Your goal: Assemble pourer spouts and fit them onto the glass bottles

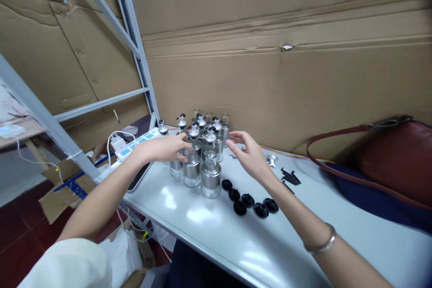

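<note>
Several clear glass bottles with silver metal bands stand upright in a cluster; the nearest glass bottle (211, 182) has a bare glass neck. Silver dispenser tops with black levers, such as this silver top (194, 130), sit on several bottles farther back. My left hand (170, 147) reaches over the left side of the cluster, thumb and fingers apart; whether it touches a bottle I cannot tell. To the right of the bottles, my right hand (248, 155) is raised with curved, parted fingers and nothing in them. Several round black caps (247, 200) lie near my right forearm.
Small black levers (290, 177) and a silver part (272, 160) lie at the right. A brown bag (401, 162) rests on the grey table (209, 220). A power strip (140, 143) and a dark tray-like object stand at the left, beside a metal frame (135, 40).
</note>
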`<control>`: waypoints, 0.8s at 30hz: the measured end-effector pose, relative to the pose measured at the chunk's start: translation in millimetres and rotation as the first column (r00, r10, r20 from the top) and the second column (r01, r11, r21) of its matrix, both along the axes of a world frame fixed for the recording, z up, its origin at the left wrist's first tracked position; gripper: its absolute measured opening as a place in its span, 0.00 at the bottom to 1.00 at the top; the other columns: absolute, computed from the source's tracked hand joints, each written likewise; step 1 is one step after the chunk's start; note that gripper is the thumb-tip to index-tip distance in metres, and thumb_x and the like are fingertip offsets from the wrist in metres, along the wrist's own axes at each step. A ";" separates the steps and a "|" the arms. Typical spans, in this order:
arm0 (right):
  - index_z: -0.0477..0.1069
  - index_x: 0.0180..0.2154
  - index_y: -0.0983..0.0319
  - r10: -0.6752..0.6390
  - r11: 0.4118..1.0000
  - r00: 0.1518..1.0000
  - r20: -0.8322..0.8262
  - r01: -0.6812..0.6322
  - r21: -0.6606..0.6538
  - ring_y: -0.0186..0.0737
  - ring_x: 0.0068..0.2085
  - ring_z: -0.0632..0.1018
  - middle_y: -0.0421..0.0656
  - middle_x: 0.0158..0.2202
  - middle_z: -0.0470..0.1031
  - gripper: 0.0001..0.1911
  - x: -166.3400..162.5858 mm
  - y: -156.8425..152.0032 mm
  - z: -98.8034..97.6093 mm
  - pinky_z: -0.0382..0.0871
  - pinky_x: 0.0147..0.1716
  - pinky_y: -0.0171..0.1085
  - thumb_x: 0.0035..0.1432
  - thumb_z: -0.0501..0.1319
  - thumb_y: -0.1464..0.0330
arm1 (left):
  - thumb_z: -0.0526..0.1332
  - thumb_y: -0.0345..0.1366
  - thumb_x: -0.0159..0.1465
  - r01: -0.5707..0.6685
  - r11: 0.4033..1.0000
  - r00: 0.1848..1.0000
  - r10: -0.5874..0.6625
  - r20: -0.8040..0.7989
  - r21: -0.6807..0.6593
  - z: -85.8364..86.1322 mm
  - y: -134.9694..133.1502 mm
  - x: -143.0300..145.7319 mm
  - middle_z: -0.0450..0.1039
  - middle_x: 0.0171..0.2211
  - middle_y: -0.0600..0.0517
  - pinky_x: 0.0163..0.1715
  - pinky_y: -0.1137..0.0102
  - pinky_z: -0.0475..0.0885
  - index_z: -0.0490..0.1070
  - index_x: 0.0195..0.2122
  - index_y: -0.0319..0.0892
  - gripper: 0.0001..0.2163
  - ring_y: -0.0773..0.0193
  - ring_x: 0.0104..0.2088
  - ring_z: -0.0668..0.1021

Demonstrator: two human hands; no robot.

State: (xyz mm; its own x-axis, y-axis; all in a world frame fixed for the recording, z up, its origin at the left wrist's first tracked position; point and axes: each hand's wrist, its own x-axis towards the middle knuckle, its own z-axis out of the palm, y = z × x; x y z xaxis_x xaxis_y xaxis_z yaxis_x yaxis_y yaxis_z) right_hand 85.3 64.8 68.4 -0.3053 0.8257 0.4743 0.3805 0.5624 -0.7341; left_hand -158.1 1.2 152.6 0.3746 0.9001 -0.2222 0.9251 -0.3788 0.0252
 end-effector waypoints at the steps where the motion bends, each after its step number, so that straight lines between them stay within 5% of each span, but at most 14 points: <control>1: 0.67 0.47 0.64 -0.032 0.999 0.999 0.004 0.032 0.017 0.48 0.47 0.77 0.54 0.50 0.73 0.18 1.5 7.1 3.7 0.75 0.37 0.43 0.61 0.54 0.59 | 0.58 0.43 0.65 -0.001 1.000 1.000 0.000 -0.008 -0.026 3.2 2.0 -0.3 0.65 0.52 0.47 0.48 0.68 0.67 0.70 0.53 0.46 0.17 0.58 0.47 0.74; 8: 0.70 0.43 0.63 -0.142 0.978 0.978 0.151 0.115 0.175 0.46 0.45 0.75 0.50 0.45 0.74 0.13 -1.0 55.5 21.2 0.70 0.46 0.45 0.57 0.53 0.73 | 0.57 0.44 0.65 0.041 0.992 0.999 -0.039 0.019 -0.122 45.8 8.8 -1.1 0.74 0.47 0.49 0.43 0.72 0.65 0.73 0.49 0.47 0.15 0.60 0.45 0.75; 13: 0.71 0.48 0.66 -0.154 0.966 0.926 0.346 0.066 0.252 0.52 0.54 0.70 0.54 0.50 0.73 0.15 -17.6 83.5 24.6 0.65 0.53 0.49 0.60 0.53 0.76 | 0.51 0.39 0.68 -0.038 0.997 0.999 0.036 0.025 0.065 72.3 42.4 -2.5 0.77 0.42 0.50 0.39 0.72 0.65 0.73 0.47 0.43 0.14 0.62 0.40 0.76; 15: 0.69 0.51 0.66 -0.165 0.963 0.890 0.426 0.052 0.265 0.53 0.56 0.68 0.54 0.53 0.71 0.16 -24.7 91.6 24.8 0.65 0.53 0.51 0.61 0.55 0.76 | 0.50 0.35 0.68 -0.074 0.984 0.997 0.073 0.011 0.165 70.8 72.0 -2.5 0.76 0.45 0.48 0.41 0.71 0.65 0.71 0.50 0.41 0.15 0.61 0.43 0.76; 19: 0.67 0.54 0.63 -0.210 0.956 0.807 0.552 0.051 0.289 0.51 0.58 0.68 0.49 0.57 0.68 0.17 -36.9 101.2 25.1 0.65 0.54 0.53 0.64 0.59 0.71 | 0.53 0.31 0.67 -0.105 0.982 0.994 0.109 -0.017 0.159 52.1 136.8 -3.9 0.75 0.50 0.47 0.47 0.70 0.67 0.68 0.54 0.41 0.15 0.61 0.48 0.75; 24: 0.66 0.55 0.63 -0.310 0.937 0.718 0.623 0.119 0.329 0.52 0.58 0.69 0.49 0.56 0.68 0.18 -46.4 106.1 26.6 0.65 0.55 0.55 0.65 0.60 0.66 | 0.60 0.40 0.67 -0.074 0.994 0.996 0.077 -0.036 0.082 27.3 183.4 -5.1 0.73 0.49 0.46 0.47 0.57 0.74 0.70 0.50 0.39 0.14 0.58 0.46 0.77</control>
State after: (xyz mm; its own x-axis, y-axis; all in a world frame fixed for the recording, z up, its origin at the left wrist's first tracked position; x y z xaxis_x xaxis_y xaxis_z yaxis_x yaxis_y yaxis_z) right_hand 39.0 170.8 94.9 -0.4461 0.7913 0.4181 0.8435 0.5279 -0.0991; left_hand -163.2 184.6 179.9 0.2975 0.9410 -0.1611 0.9508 -0.3073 -0.0391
